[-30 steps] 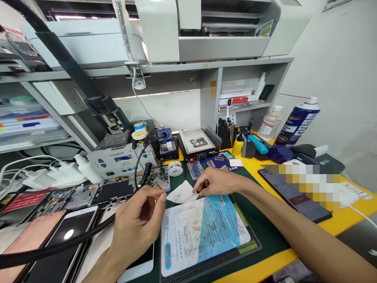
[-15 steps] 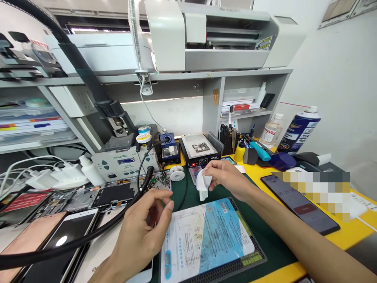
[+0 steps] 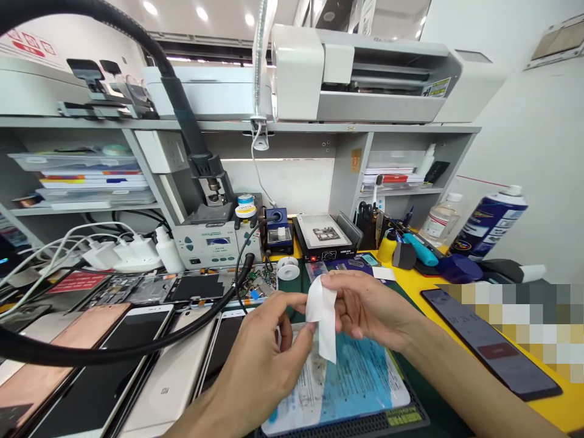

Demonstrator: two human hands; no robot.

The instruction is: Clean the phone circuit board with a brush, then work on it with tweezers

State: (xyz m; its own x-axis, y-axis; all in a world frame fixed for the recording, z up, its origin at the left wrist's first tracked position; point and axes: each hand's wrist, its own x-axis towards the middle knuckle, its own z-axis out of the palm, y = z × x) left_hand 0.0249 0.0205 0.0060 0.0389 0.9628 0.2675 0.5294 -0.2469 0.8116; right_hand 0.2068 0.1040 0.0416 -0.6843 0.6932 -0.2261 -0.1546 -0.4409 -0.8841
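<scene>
A folded strip of white tissue [image 3: 326, 322] hangs in front of me, above a white and blue printed sheet [image 3: 351, 371]. My right hand [image 3: 371, 304] pinches its top between thumb and index finger, the other fingers curled beneath. At the strip's left edge is my left hand [image 3: 274, 347], closed on it, with the thumb at a lower fold and the index fingertip partly hidden behind the tissue. Under both hands, the sheet rests on a dark patterned pad [image 3: 406, 417] on the green mat [image 3: 438, 389].
Several phones [image 3: 168, 371] lie at the left, crossed by a thick black hose [image 3: 137, 354]. Behind my hands stand a solder spool [image 3: 288, 268] and a heating plate [image 3: 326, 234] bearing a small board. To the right are a phone [image 3: 490, 344] and a spray can [image 3: 490, 222].
My left hand has moved right and up to the tissue. The right hand keeps its hold, and the strip now hangs longer. The camera view has shifted left and tilted upward.
</scene>
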